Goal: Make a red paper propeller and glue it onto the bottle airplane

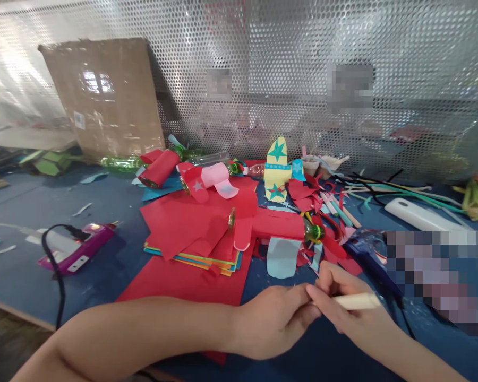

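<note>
My left hand (273, 321) reaches in from the lower left with its fingers curled and pinched together against my right hand. My right hand (344, 307) is closed around a pale cream stick (356, 301) that points right. Both hands meet low over the blue table (103, 265), just in front of a heap of red paper sheets (191, 223) lying on a stack of coloured sheets (191, 259). What my left fingertips pinch is too small to see.
Paper-covered bottle planes, one red (279, 225), one yellow with green stars (276, 170), lie among red scraps. A pink device (77, 246) with a black cable sits at left. Cardboard (103, 95) leans on a perforated metal screen. Sticks and a white tool (418, 215) lie at right.
</note>
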Demonstrator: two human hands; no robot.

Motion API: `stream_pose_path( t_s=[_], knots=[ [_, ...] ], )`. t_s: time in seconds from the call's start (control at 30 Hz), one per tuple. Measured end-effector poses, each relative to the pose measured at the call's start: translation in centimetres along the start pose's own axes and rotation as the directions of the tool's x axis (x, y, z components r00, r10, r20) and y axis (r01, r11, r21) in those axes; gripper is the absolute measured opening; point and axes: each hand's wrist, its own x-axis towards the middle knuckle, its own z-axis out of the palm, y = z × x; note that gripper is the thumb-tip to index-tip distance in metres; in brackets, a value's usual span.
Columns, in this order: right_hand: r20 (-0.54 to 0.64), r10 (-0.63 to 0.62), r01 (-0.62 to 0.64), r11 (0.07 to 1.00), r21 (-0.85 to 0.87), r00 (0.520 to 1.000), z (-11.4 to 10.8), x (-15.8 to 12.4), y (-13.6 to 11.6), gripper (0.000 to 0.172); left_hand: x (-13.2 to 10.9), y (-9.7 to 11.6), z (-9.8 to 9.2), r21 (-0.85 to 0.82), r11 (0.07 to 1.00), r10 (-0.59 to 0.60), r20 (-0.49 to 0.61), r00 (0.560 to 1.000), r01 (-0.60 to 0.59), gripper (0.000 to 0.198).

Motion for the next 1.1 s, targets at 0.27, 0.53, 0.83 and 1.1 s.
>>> stream_pose_path(
  t_s=[0.27,0.53,0.83,1.1],
  knots=[
    [0.030,0.128,-0.132,0.978,0.164,0.991,0.2,0.1,0.7,0.039,0.1,-0.1,-0.3,-0.064,0.998,0.009,-0.009,1.000,-0.010,0.010],
    [-0.080,0.212,-0.187,0.951,0.245,0.974,0.6,-0.6,-0.9,0.044,0.3,1.0,-1.1,-0.157,0.987,-0.022,0.020,1.000,0.025,0.016],
    [-0.452,0.240,0.108,0.778,0.618,0.859,-1.9,1.0,-1.2,0.035,0.8,0.8,-3.0,0.606,0.793,-0.036,-0.039,0.999,0.053,0.025],
    [-0.471,0.037,0.072,0.975,0.211,0.881,-1.3,0.9,0.1,0.026,-0.6,1.0,-0.7,0.902,0.419,-0.112,-0.063,0.992,0.104,0.035]
  ],
)
